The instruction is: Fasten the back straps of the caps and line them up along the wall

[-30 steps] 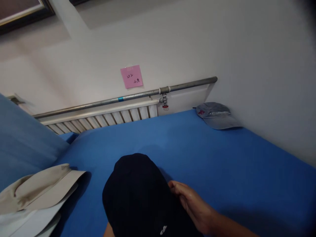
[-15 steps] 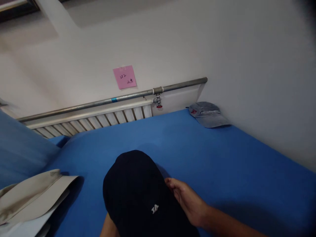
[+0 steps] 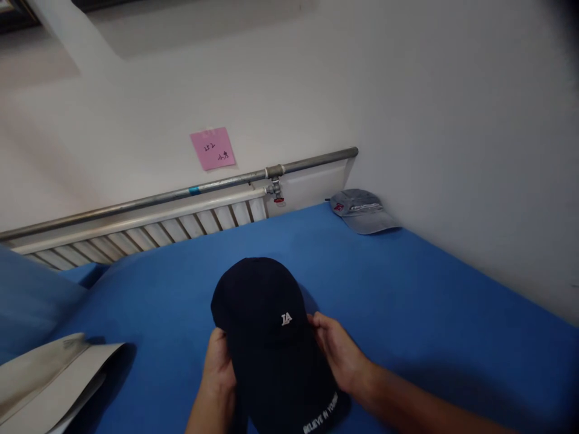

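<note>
A dark navy baseball cap (image 3: 262,301) is held between both hands above the blue surface, its brim pointing toward me. White "LA" letters mark its front, and white lettering runs along the brim's edge. My left hand (image 3: 219,361) grips the cap's left side, thumb at the edge where crown meets brim. On the opposite side my right hand (image 3: 337,349) pinches the edge, with some fingers hidden under the cap. Farther back, a grey baseball cap (image 3: 364,211) with a red patch lies in the corner by the wall.
Beige and white caps (image 3: 49,380), seemingly stacked, sit at the lower left of the blue-covered surface (image 3: 429,313). Along the back wall run a metal pipe (image 3: 217,184) and a white radiator (image 3: 190,226) with a red-handled valve (image 3: 278,199). A pink note (image 3: 212,149) is taped above.
The navy cap has tilted and moved slightly up in view, so its brim lettering now shows. My left hand has come into fuller view beside it. The camera view has shifted slightly right.
</note>
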{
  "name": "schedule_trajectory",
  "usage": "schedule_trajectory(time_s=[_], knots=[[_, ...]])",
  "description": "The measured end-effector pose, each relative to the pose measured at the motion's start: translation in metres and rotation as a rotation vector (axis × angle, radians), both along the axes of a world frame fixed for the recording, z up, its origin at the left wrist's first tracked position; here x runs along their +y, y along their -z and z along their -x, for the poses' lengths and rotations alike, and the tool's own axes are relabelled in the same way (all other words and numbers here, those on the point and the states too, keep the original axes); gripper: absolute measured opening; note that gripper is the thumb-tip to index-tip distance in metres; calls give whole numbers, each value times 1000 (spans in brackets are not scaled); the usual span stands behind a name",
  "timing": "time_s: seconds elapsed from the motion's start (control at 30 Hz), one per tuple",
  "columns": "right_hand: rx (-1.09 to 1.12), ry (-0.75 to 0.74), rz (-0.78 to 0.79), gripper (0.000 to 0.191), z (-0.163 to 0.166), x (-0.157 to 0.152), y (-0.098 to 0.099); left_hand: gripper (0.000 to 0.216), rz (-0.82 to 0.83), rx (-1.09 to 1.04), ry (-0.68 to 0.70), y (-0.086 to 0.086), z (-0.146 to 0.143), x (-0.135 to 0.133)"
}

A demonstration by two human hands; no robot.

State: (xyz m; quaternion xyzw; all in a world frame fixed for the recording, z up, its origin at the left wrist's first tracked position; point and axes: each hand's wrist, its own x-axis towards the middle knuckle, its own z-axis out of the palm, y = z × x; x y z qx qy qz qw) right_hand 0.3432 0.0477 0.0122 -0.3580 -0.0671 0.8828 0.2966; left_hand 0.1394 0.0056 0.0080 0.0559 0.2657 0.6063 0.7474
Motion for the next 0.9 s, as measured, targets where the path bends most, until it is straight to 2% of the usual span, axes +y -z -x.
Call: schedule_trajectory(time_s=[0.07,0.17,0.23,0.37,0.53,0.9], knots=[[-21,34,-8,18,0,2,2,23,-49,-31,-15,0,5,5],[-31,82,-39,19,0,5,3,27,-256,-98,-19,-5,9,6],[-25,116,-63,17,0,5,2,29,-381,-120,21,-9,9,5],[-1,101,-88,18,-1,6,2,39,-500,-163,139,-9,5,5],[28,25,-89,17,-2,7,4,44,-495,-196,224,-6,2,6],[18,81,-94,15,-2,7,2,54,-543,-251,278,-14,-4,12]])
